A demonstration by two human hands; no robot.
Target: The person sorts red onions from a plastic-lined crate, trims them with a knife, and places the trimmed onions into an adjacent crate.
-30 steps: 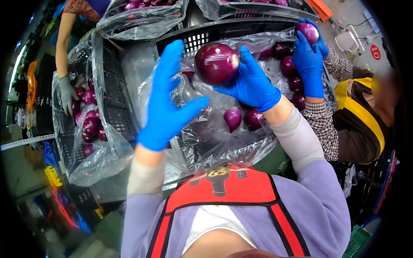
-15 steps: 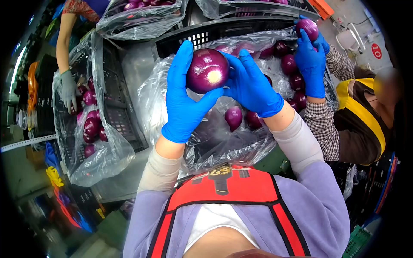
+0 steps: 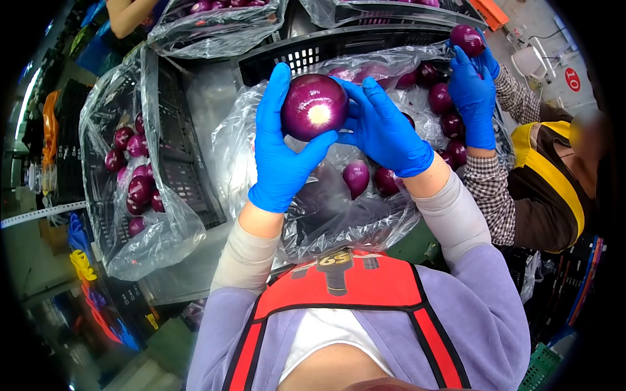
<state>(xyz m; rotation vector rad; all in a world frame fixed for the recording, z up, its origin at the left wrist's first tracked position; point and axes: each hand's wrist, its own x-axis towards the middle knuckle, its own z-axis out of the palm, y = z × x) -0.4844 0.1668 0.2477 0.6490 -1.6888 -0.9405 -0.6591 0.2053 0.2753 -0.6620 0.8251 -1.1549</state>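
Between my two blue-gloved hands I hold a large, shiny red onion (image 3: 315, 104), its pale end turned up toward me. My left hand (image 3: 282, 156) wraps its left side, fingers up along it and thumb below. On the other side, fingers of my right hand (image 3: 391, 133) press against the onion; some fingertips are hidden behind it. Beneath them stands a black crate (image 3: 345, 40) lined with a clear plastic bag (image 3: 326, 225). Loose red onions lie inside, among them a single onion (image 3: 356, 179) just below my right hand.
At the right, a co-worker's blue-gloved hands (image 3: 473, 98) hold another red onion (image 3: 467, 41) over the same crate. A second lined crate (image 3: 186, 156) with several onions stands to the left. More lined crates (image 3: 215, 36) are at the back. A bare forearm (image 3: 127, 16) shows top left.
The grey-gloved hand at the left has drawn up out of the left crate, leaving onions there in view. My hands and their onion have hardly moved.
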